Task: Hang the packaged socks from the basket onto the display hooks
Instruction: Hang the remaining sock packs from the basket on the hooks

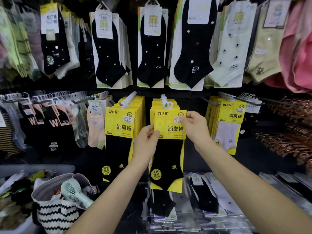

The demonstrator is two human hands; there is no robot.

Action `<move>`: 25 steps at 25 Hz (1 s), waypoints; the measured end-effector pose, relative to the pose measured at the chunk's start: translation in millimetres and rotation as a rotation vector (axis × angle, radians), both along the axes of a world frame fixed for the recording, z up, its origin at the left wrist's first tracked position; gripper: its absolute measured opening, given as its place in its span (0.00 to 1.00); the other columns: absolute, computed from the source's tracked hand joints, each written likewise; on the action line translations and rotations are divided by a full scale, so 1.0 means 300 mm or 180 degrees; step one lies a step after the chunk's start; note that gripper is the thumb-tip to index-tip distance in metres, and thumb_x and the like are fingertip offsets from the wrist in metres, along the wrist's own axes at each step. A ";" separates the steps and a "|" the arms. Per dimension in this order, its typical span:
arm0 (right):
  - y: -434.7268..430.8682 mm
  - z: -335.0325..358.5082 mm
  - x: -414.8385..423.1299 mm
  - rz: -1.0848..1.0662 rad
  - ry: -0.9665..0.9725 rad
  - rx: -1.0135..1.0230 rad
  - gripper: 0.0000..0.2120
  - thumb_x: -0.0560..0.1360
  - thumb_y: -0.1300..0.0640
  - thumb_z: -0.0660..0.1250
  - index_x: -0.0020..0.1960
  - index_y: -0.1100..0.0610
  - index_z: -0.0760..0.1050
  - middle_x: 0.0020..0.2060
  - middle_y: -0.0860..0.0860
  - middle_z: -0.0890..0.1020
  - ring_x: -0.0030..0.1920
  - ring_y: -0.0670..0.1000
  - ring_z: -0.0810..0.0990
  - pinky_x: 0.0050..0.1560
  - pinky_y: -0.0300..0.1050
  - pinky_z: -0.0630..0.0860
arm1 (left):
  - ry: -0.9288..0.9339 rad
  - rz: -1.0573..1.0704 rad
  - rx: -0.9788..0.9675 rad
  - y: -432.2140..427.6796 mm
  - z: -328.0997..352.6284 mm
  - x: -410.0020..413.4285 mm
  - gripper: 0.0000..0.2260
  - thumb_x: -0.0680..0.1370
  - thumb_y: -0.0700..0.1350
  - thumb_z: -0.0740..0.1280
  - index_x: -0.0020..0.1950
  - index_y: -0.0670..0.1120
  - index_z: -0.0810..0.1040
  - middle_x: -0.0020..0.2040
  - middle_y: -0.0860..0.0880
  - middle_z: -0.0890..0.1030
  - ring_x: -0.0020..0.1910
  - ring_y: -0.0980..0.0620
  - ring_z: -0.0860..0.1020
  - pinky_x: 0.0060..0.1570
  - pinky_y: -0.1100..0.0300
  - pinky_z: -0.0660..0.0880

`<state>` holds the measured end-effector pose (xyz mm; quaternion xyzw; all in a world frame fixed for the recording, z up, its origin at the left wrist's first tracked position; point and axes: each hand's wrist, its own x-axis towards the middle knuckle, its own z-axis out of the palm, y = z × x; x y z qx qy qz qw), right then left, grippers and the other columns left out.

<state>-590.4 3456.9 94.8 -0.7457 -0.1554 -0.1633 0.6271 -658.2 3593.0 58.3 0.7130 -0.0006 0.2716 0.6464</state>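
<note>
Both hands hold one yellow-card pack of black ankle socks at the front of a full white display hook. The left hand pinches its lower left card edge, the right hand its upper right corner. The pack's white hanger loop seems at the hook tip; the next move probably calls for sliding it back and letting go.

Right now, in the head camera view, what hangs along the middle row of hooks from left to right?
Black W socks → peach TuTuYa pair → yellow-card black socks → held yellow-card pack, left hand, right hand → yellow-card white socks → copper hangers.
</note>
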 end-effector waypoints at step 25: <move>0.039 -0.024 0.085 0.1259 0.0671 -0.0094 0.17 0.77 0.54 0.62 0.65 0.45 0.68 0.54 0.47 0.82 0.56 0.49 0.80 0.63 0.53 0.72 | 0.0159 -0.0437 -0.0234 0.031 0.101 0.170 0.16 0.74 0.38 0.59 0.58 0.51 0.76 0.49 0.53 0.81 0.50 0.53 0.79 0.42 0.61 0.75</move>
